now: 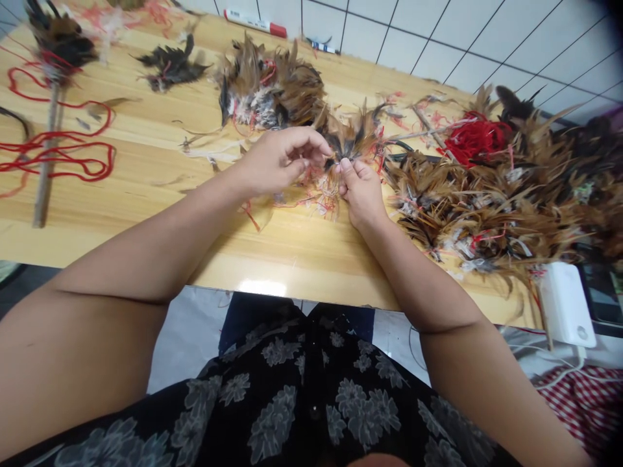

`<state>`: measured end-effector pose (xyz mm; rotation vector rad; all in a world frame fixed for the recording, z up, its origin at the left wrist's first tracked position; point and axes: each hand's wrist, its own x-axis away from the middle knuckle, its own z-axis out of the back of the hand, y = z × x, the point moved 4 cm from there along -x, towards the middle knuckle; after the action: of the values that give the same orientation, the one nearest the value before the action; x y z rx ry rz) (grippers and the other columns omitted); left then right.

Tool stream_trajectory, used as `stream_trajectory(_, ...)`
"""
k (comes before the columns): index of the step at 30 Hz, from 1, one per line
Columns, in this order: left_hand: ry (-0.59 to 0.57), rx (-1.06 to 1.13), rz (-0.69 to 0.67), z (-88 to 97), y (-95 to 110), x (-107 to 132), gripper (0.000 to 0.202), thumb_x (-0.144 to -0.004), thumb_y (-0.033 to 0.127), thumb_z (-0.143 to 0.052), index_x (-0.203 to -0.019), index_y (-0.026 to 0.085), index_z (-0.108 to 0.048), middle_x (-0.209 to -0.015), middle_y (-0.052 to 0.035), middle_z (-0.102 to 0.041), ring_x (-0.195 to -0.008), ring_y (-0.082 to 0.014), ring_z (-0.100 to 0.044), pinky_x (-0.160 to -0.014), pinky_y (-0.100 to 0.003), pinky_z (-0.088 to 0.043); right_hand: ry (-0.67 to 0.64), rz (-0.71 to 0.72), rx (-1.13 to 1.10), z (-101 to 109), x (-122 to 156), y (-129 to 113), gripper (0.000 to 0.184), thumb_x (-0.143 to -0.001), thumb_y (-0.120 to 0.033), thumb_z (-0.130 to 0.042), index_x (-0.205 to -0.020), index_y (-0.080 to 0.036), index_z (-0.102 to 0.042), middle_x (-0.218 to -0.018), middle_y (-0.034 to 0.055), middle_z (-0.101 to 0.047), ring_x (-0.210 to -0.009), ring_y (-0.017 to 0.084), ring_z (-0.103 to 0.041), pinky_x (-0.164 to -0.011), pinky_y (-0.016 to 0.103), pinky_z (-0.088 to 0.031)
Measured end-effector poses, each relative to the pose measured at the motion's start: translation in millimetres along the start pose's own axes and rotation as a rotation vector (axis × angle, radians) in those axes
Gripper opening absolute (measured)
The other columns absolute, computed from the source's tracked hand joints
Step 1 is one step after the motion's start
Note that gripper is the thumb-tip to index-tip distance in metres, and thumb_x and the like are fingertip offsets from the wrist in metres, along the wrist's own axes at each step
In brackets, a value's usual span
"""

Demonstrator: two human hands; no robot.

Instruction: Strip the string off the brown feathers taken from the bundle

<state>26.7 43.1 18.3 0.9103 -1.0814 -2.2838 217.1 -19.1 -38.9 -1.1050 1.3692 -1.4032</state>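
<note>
My right hand (364, 189) pinches the base of a small bunch of brown and black feathers (351, 135) between thumb and fingers, and the feather tips point away from me. Just left of it, my left hand (285, 159) hovers with its fingers loosely curled and the thumb apart from the forefinger. Nothing shows clearly between those fingers; a thin thread there would be too small to make out. Beneath both hands lies a tangle of pale and red thread scraps (325, 194) on the wooden table (292, 259).
Behind my hands sits a pile of tied feather bunches (275, 84). A larger feather heap (491, 194) with red yarn (479, 139) lies right. Left are a feathered stick (46, 162) and loose red string (73, 155). A red marker (256, 23) and white adapter (567, 303) lie near edges.
</note>
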Motion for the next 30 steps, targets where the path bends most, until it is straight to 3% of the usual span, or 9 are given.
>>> stream_trajectory(3,0.032,-0.149,-0.318,-5.5,-1,-1,0.027,-0.104,0.032,-0.074,-0.127,0.028,-0.086,-0.116,-0.008,-0.085,-0.098,-0.0251,-0.075,-0.087,-0.04,-0.06,-0.028,-0.018,0.015,0,1,-2,0.062,-0.099,-0.083,-0.082,-0.089,-0.024,-0.064,-0.069,-0.0063,-0.049,-0.066,0.011,-0.05,-0.064,0.025,-0.044)
stream_trajectory(5,0.035,-0.185,-0.381,-10.1,0,0,0.022,-0.105,0.033,-0.071,-0.12,0.029,-0.087,-0.115,-0.0085,-0.086,-0.102,-0.027,-0.076,-0.09,-0.042,-0.059,-0.051,-0.001,0.05,-1,1,0,0.06,-0.102,-0.081,-0.08,-0.089,-0.024,-0.065,-0.067,-0.0065,-0.046,-0.067,0.012,-0.05,-0.066,0.026,-0.044)
stream_trajectory(8,0.07,-0.131,-0.141,-12.8,5,0,0.007,-0.102,0.03,-0.077,-0.103,0.029,-0.084,-0.107,-0.0039,-0.087,-0.102,-0.0254,-0.073,-0.098,-0.04,-0.057,-0.075,0.05,0.116,-2,1,2,0.057,-0.106,-0.076,-0.078,-0.088,-0.024,-0.066,-0.068,-0.0053,-0.047,-0.07,0.014,-0.05,-0.07,0.028,-0.046)
stream_trajectory(11,0.169,0.061,0.179,-13.0,8,3,0.006,-0.094,0.021,-0.081,-0.096,0.026,-0.08,-0.095,-0.0006,-0.085,-0.089,-0.0213,-0.068,-0.089,-0.037,-0.055,-0.082,0.085,0.186,-4,2,2,0.055,-0.108,-0.074,-0.077,-0.085,-0.024,-0.067,-0.07,-0.0038,-0.051,-0.073,0.015,-0.052,-0.073,0.03,-0.048)
stream_trajectory(14,0.166,0.339,0.36,-19.3,6,4,0.013,-0.094,0.017,-0.082,-0.091,0.025,-0.074,-0.082,0.0007,-0.081,-0.079,-0.0196,-0.068,-0.081,-0.036,-0.056,-0.084,0.112,0.219,-6,4,0,0.055,-0.106,-0.073,-0.079,-0.085,-0.023,-0.069,-0.074,-0.0024,-0.058,-0.078,0.016,-0.056,-0.078,0.031,-0.052)
stream_trajectory(19,0.151,0.382,0.415,-23.1,-2,3,0.021,-0.093,0.014,-0.087,-0.09,0.022,-0.069,-0.078,-0.0006,-0.077,-0.075,-0.0186,-0.07,-0.081,-0.036,-0.06,-0.116,0.14,0.242,-8,3,3,0.052,-0.102,-0.07,-0.085,-0.086,-0.022,-0.073,-0.083,0.0003,-0.069,-0.087,0.017,-0.061,-0.084,0.032,-0.052)
stream_trajectory(25,0.156,0.281,0.468,-21.1,4,2,0.026,-0.095,0.003,-0.081,-0.085,0.022,-0.066,-0.074,0.0018,-0.073,-0.071,-0.0168,-0.067,-0.074,-0.035,-0.055,-0.116,0.21,0.371,-6,4,2,0.046,-0.101,-0.059,-0.088,-0.079,-0.023,-0.071,-0.081,-0.0002,-0.065,-0.087,0.018,-0.06,-0.089,0.035,-0.05)
stream_trajectory(30,0.196,0.445,0.462,-21.8,7,3,0.032,-0.094,-0.001,-0.081,-0.087,0.023,-0.062,-0.071,0.0033,-0.074,-0.068,-0.0147,-0.068,-0.07,-0.03,-0.053,-0.094,0.191,0.312,-7,5,-1,0.048,-0.11,-0.06,-0.076,-0.079,-0.024,-0.068,-0.078,-0.0007,-0.062,-0.087,0.019,-0.062,-0.09,0.034,-0.053)
